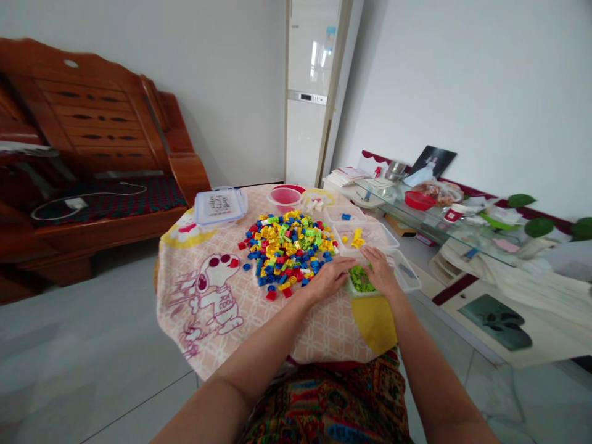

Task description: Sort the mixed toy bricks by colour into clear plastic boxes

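A clear plastic container (370,294) holding lime-green toy building bricks (361,280) stands near the right edge of the round table. My left hand (333,276) is at its left side, fingers bent over the rim. On the opposite side my right hand (380,271) grips the wall, its fingers reaching past the far corner. Both hands hide parts of the rim. Left of them spreads a big pile of mixed toy building bricks (289,250) in red, blue, yellow and green. Just beyond my hands, another clear container (386,237) has a few yellow bricks (357,238) in it.
Farther back are a clear container (330,213) with a blue brick, a tub of white bricks (317,205) and a pink bowl (284,197). A lidded box (221,206) lies at the back left. A cluttered glass shelf (444,216) runs along the right; a wooden bench (102,154) stands left.
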Available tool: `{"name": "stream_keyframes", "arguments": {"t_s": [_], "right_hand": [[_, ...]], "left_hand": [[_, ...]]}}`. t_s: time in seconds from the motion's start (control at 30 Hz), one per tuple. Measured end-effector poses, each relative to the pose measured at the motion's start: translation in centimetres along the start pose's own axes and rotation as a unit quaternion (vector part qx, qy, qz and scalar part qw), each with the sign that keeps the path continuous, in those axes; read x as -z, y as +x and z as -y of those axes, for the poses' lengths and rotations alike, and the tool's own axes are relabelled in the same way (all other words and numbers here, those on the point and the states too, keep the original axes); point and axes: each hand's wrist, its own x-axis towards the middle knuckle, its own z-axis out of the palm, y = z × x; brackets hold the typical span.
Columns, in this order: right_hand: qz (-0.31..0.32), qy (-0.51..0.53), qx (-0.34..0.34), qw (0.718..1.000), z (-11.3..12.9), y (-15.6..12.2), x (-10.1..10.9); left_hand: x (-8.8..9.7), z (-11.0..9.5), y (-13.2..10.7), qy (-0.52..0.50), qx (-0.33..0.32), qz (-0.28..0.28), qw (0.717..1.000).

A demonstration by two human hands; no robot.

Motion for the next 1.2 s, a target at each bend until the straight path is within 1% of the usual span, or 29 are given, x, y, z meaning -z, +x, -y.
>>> {"name": "stream_keyframes", "arguments": {"t_s": [0.17,0.27,0.33,0.4,0.47,0.53,0.6,0.67,0.73,0.77,0.83,0.93,1.07,1.13,1.2], "right_hand": [[-0.004,0.008,0.013,1.0,-0.2,0.0,0.0],[-0.001,0.008,0.01,1.0,-0.1,0.0,0.0],[0.0,0.006,0.005,1.0,0.0,0.0,0.0],[-0.001,0.004,0.001,1.0,0.1,-0.1,0.0],[-0.002,0.001,-0.002,1.0,0.2,-0.1,0.0],[-0.001,-0.002,-0.002,1.0,0.2,0.0,0.0],[-0.001,-0.003,0.001,1.0,0.1,0.0,0.1],[0.0,-0.004,0.003,1.0,0.1,0.0,0.1],[0.001,-0.007,0.003,1.0,0.0,0.1,0.1],[0.002,-0.008,0.002,1.0,0.0,0.1,0.1],[0.002,-0.009,0.001,1.0,0.1,0.1,0.1],[-0.003,-0.001,0.004,1.0,0.1,0.0,0.1],[-0.002,0.002,0.002,1.0,0.3,0.0,0.1],[0.004,-0.003,-0.001,1.0,0.3,0.1,0.2],[0.009,-0.008,-0.004,1.0,0.4,0.1,0.3]], "left_hand": [[-0.3,0.5,-0.4,0.006,-0.012,0.024,1.0],[-0.1,0.6,-0.3,0.022,0.006,0.009,1.0],[0.6,0.8,-0.2,0.047,0.038,-0.015,0.998],[1.8,1.1,-0.3,0.086,0.09,-0.031,0.992],[3.7,1.4,-0.5,0.138,0.161,-0.028,0.977],[5.8,1.7,-1.0,0.2,0.239,-0.014,0.95],[7.8,1.9,-1.5,0.256,0.301,0.002,0.919],[9.3,2.1,-2.0,0.281,0.33,0.033,0.9],[10.0,2.2,-2.4,0.287,0.336,0.066,0.894],[10.2,2.2,-2.4,0.289,0.336,0.077,0.893],[10.2,2.3,-2.5,0.295,0.336,0.082,0.891],[9.9,2.3,-2.4,0.279,0.339,0.061,0.897],[9.2,2.2,-2.0,0.22,0.32,-0.012,0.921],[8.4,2.1,-1.8,0.193,0.301,-0.054,0.932],[7.4,1.9,-1.5,0.159,0.269,-0.082,0.946]]}}
